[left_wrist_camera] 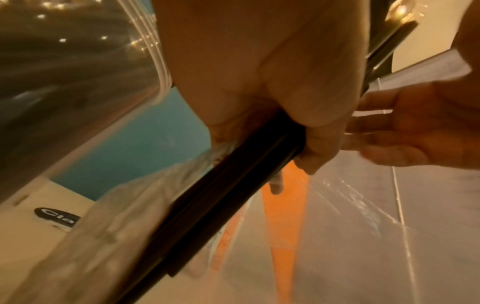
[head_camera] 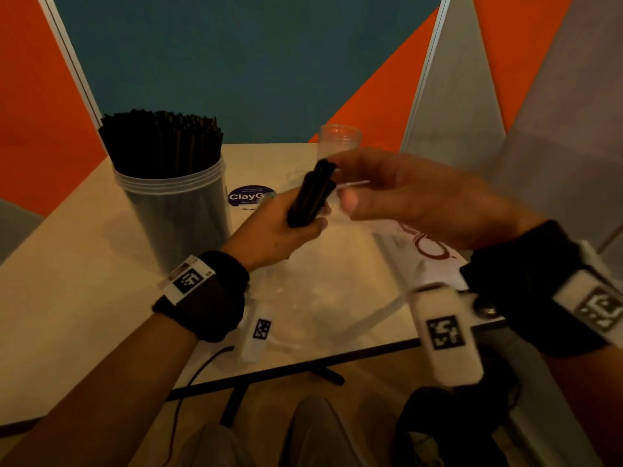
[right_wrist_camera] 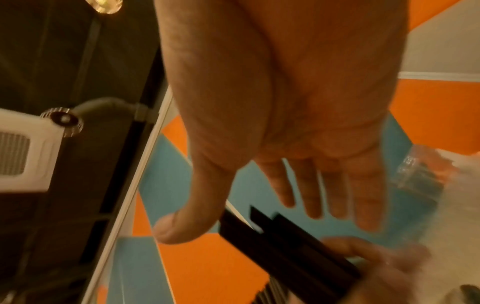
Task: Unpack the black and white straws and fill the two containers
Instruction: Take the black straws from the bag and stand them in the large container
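My left hand (head_camera: 290, 220) grips a small bundle of black straws (head_camera: 312, 197) above the middle of the table; the bundle (left_wrist_camera: 233, 185) slants down out of the fist in the left wrist view. My right hand (head_camera: 381, 193) hovers just right of the bundle's upper end with fingers (right_wrist_camera: 311, 189) spread and straight, holding nothing. The straw ends (right_wrist_camera: 280, 242) lie below its thumb. A tall clear container (head_camera: 175, 203) packed with black straws stands at the left. A second clear container (head_camera: 338, 139) stands behind the hands; its contents are hidden.
Crumpled clear plastic wrapping (head_camera: 320, 291) lies on the beige table (head_camera: 67, 298) under the hands, with a white printed pack (head_camera: 428, 251) at the right. A blue round sticker (head_camera: 249, 195) sits mid-table. Partition walls close off the back.
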A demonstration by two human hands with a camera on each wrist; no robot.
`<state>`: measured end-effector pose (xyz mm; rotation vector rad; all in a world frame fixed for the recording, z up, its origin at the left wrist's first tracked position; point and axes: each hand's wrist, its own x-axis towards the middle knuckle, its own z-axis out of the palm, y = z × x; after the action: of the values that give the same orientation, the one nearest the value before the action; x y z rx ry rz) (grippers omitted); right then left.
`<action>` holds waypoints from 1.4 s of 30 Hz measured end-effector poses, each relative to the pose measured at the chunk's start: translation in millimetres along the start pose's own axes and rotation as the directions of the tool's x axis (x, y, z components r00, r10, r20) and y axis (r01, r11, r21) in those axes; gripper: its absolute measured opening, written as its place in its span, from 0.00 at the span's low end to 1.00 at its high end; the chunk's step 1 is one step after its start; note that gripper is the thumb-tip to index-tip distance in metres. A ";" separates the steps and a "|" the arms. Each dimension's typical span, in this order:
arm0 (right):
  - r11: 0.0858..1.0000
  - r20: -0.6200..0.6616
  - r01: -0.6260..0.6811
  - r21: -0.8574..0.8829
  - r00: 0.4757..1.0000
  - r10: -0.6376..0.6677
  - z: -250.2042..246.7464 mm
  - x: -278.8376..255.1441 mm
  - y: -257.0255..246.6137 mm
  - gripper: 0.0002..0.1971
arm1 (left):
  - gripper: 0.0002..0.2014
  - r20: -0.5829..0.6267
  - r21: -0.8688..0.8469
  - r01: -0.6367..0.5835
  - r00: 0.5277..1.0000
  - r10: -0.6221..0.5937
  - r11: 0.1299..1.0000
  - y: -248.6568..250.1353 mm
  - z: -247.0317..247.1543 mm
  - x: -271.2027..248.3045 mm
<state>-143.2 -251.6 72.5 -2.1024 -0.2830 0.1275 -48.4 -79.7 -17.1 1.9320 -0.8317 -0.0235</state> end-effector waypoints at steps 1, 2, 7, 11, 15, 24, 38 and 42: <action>0.999 -0.027 0.046 -0.018 0.999 -0.046 5.9 5.5 2.2 0.41 | 0.08 -0.013 -0.020 0.004 1.000 -0.004 1.000 4.8 -2.6 1.0; 0.996 -0.055 0.082 -0.023 0.995 -0.084 14.0 10.9 3.5 0.40 | 0.11 -0.032 -0.032 0.000 0.999 -0.001 0.999 8.4 -4.3 2.5; 0.982 -0.207 0.179 -0.067 0.960 -0.189 41.1 30.0 9.4 0.32 | 0.20 -0.072 -0.113 -0.047 0.997 0.039 0.993 13.6 -4.9 2.5; 0.972 -0.183 0.064 -0.227 0.977 -0.107 41.6 37.2 30.6 0.39 | 0.12 -0.150 -0.122 -0.048 0.988 0.030 0.991 3.9 -3.4 -3.6; 0.911 -0.089 -0.040 -0.410 0.996 0.003 44.1 37.9 54.3 0.37 | 0.14 -0.142 -0.167 -0.016 0.990 -0.008 0.986 -4.5 -5.1 -6.6; 0.776 0.116 -0.146 -0.614 0.956 0.271 62.1 52.1 107.0 0.24 | 0.09 -0.239 -0.303 -0.173 0.966 0.101 0.937 31.1 -20.2 -13.6; 0.928 -0.323 0.258 0.268 0.932 -0.165 45.3 59.0 -4.6 0.40 | 0.03 -0.177 -0.379 0.005 0.981 -0.078 0.925 23.3 2.1 2.7; 0.889 -0.430 0.301 0.346 0.893 -0.135 59.9 68.1 1.4 0.37 | 0.16 -0.132 -0.389 0.035 0.987 -0.093 0.921 17.3 5.7 -2.1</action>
<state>-89.3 -185.5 41.7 -1.6196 -0.2269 -0.3518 -61.4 -87.7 -6.8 1.5657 -0.6111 -0.0773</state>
